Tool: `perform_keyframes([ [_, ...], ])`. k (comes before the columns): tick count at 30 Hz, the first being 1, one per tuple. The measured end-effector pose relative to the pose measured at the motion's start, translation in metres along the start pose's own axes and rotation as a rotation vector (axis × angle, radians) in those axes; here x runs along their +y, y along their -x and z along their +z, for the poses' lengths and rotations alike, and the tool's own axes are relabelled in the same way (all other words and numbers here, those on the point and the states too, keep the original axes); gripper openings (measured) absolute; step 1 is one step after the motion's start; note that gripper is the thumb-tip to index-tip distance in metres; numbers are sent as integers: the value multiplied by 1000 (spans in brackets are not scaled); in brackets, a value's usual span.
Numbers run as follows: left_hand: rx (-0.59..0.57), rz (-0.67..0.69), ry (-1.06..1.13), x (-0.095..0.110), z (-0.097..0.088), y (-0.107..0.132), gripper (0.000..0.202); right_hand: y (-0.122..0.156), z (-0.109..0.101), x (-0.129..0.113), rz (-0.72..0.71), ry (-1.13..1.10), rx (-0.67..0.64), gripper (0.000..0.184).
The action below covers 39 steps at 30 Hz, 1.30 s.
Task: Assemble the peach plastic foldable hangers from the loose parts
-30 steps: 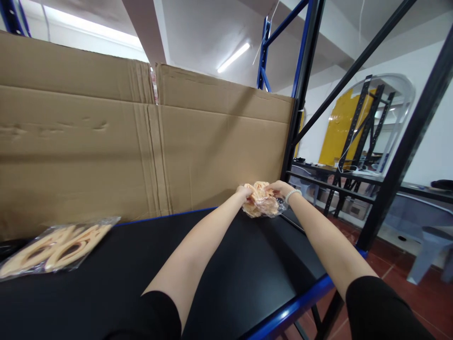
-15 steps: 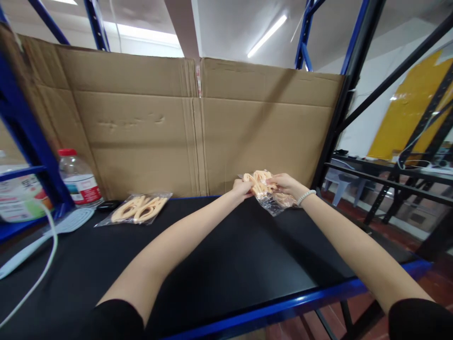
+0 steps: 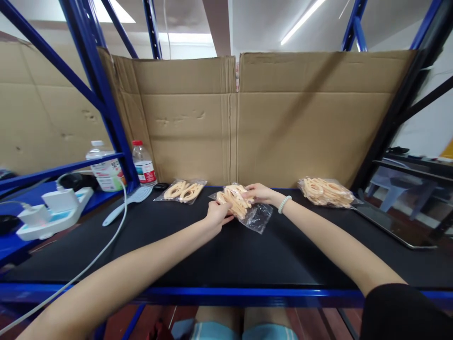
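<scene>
Two bags (image 3: 181, 191) (image 3: 326, 192) flank packet (image 3: 239, 204) clamped in left hand (image 3: 215, 215), right hand (image 3: 261, 192) grip; pale brush (image 3: 140, 194) leftward.

The clear plastic bag (image 3: 244, 208) is held slantwise above the table (image 3: 279, 255), between the left hand (image 3: 216, 213) and the right hand (image 3: 260, 192). I see pale beige looped pieces (image 3: 230, 197) bunched inside it, while its loose, wrinkled, shiny part spreads toward the lower right.

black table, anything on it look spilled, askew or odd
Nothing looks spilled, but a white cable hangs loosely in front of the pale-blue brush and blue front rail, where it might snag.
</scene>
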<state>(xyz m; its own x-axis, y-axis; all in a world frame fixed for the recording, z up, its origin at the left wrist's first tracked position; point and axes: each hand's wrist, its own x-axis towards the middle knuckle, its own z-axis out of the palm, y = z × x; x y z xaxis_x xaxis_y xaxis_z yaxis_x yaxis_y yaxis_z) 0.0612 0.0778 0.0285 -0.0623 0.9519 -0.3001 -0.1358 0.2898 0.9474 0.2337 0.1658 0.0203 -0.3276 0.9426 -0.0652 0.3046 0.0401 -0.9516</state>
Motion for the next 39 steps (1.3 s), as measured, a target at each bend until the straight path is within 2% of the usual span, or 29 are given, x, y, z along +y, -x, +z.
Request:
perform_keyframes([
  [4,-64,-88,-10,-9,-17,19,20,-1,0,7,-63,129,92,30],
  [7,-102,-110,-45,-11,-29,37,6,1,-9,13,-136,231,244,17],
  [9,-121,-87,-100,-12,-38,51,3,6,-17,15,-195,293,360,9],
  [12,-146,43,-213,-12,-48,65,13,23,-27,14,-278,376,446,15],
  [14,-174,187,-308,-8,-51,65,25,38,-31,12,-313,431,406,20],
  [16,-203,358,-417,-1,-53,55,31,53,-31,12,-334,497,314,23],
  [19,-223,619,-591,8,-58,23,29,67,-26,14,-365,612,206,29],
  [23,-254,851,-792,4,-70,-19,18,60,-13,14,-423,744,192,41],
  [28,-298,988,-945,-9,-82,-38,11,31,5,-1,-471,899,164,30],
  [34,-297,1033,-1013,-12,-85,-32,10,9,29,-25,-468,1076,137,21],
  [39,-302,1051,-1031,-16,-84,-29,10,-2,45,-34,-458,1179,60,19],
])
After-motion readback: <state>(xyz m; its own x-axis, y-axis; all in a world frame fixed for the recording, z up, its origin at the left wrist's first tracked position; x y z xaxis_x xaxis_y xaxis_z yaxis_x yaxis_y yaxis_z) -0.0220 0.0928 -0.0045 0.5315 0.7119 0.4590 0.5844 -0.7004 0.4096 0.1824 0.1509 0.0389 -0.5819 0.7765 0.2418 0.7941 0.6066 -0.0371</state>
